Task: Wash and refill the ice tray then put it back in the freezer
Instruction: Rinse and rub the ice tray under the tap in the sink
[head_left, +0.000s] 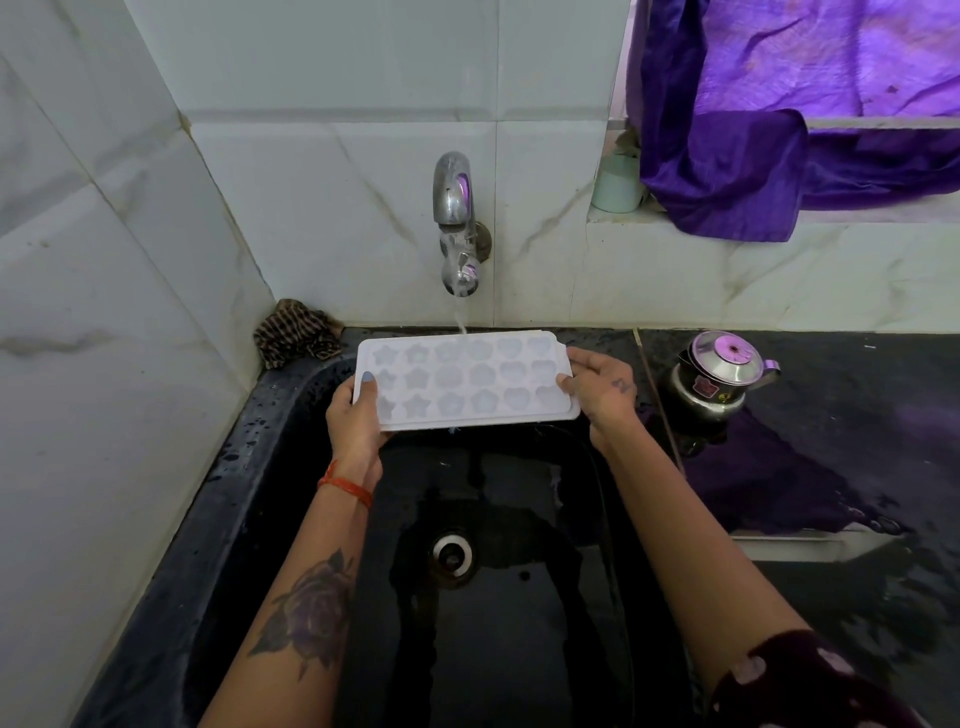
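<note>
White plastic ice tray (465, 382) is gripped between left hand (356, 415) and right hand (600, 387) under running tap (457, 228); refilling appears underway, freezer return outstanding.

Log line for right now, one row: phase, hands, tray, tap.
phase: tray under tap | left hand: grips ice tray left end | right hand: grips right end | tap: running onto far edge, over sink

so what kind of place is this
Most likely a home kitchen, at the sink. A wall tap runs water onto a white ice tray held over a black basin, a steel kettle sits on the dark counter, and the walls are tiled.
</note>
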